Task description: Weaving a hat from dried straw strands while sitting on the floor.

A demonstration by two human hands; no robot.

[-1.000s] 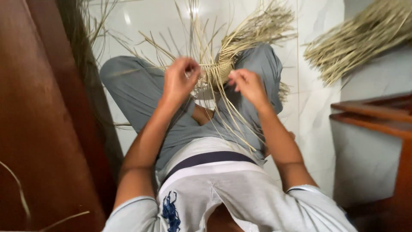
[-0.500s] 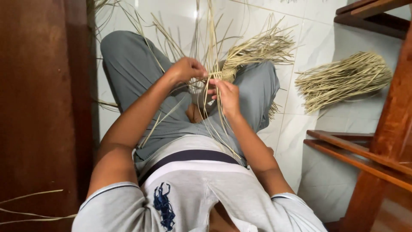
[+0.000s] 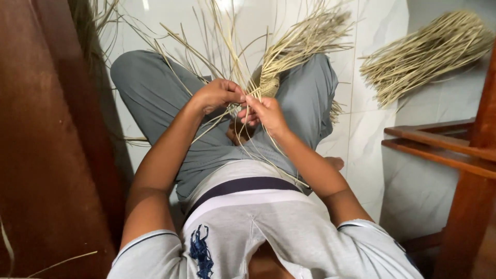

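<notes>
- Woven reed piece (image 3: 268,82): pale, dry, thin stiff strands fanning out, over lap.
- Left hand (image 3: 217,95) just left of it, fingers curled, pinching strands.
- Right hand (image 3: 263,113) below it, fingertips clamped on strand.
- Loose reed bundle (image 3: 423,54) well right, on white tile floor (image 3: 361,139).

A half-woven piece of pale straw (image 3: 266,85) sits upright above the person's crossed legs (image 3: 155,93), its loose strands fanning outward in all directions. Long thin strips trail from it down across the lap.
</notes>
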